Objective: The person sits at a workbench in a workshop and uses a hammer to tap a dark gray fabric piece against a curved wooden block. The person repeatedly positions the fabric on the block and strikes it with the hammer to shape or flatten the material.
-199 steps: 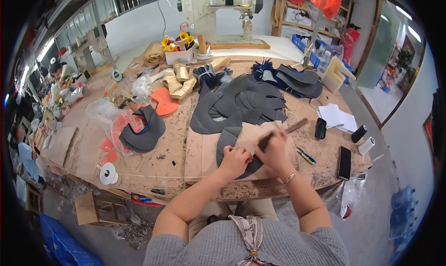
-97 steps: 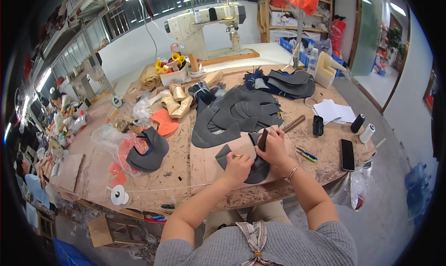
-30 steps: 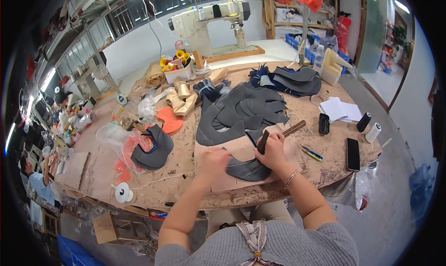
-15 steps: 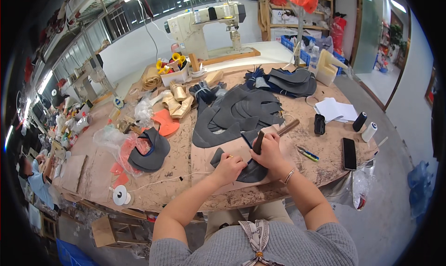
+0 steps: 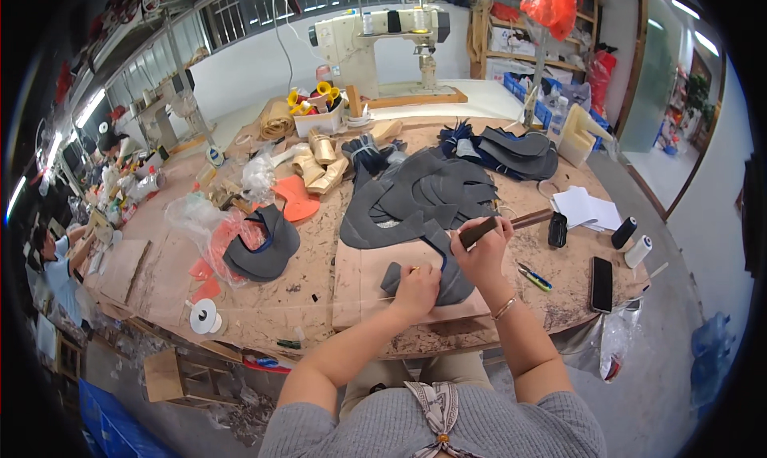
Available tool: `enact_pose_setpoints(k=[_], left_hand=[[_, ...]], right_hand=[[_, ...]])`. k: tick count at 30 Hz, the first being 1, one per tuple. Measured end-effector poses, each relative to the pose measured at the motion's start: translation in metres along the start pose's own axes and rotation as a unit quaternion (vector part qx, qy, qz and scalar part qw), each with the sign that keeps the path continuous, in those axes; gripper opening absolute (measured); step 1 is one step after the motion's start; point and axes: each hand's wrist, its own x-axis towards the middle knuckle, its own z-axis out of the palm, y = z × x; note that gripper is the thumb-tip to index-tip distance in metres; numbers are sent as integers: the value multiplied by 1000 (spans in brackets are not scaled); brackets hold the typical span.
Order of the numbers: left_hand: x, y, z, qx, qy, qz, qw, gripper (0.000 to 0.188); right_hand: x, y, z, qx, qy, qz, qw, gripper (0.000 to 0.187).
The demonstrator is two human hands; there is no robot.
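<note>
My left hand [image 5: 419, 287] presses a dark grey, felt-like piece with a blue edge [image 5: 455, 288] onto a pale board [image 5: 366, 278], its fingers closed on the piece. One end of the piece sticks out left of the fingers. Just above its right side, my right hand [image 5: 479, 254] is closed round a brown hammer [image 5: 531, 218]; its thick dark end points left and its handle runs out to the right. Beyond both hands lies a heap of similar dark grey cut pieces [image 5: 423, 190].
Right of my hands lie thread snips [image 5: 534, 276], a black phone [image 5: 602, 284], a black case [image 5: 558, 229], white papers [image 5: 587, 208] and thread cones [image 5: 637, 252]. A curved grey piece [image 5: 262, 244] and a white spool [image 5: 205, 316] lie left. A sewing machine [image 5: 351, 54] stands behind.
My right hand has lifted off the grey piece, up and to the right, and the hammer has tilted with it. My left hand still holds the piece down. The whole view has shifted slightly.
</note>
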Motion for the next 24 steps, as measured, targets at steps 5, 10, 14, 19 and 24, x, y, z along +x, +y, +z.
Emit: enact_pose_setpoints(k=[5, 10, 14, 19, 24], left_hand=[[-1, -4, -10, -83, 2, -32, 996, 6], [-7, -15, -23, -59, -24, 54, 996, 6], [-9, -17, -19, -5, -9, 69, 998, 6], [-8, -12, -22, -25, -3, 34, 999, 6], [1, 12, -2, 23, 26, -40, 999, 8]], right_hand=[[-31, 46, 28, 1, -152, -37, 988, 23], [-17, 22, 17, 19, -160, -68, 985, 22], [-13, -1, 16, 41, -59, -57, 996, 17], [-28, 25, 15, 42, -237, -17, 970, 17], [0, 2, -1, 24, -38, -25, 999, 16]])
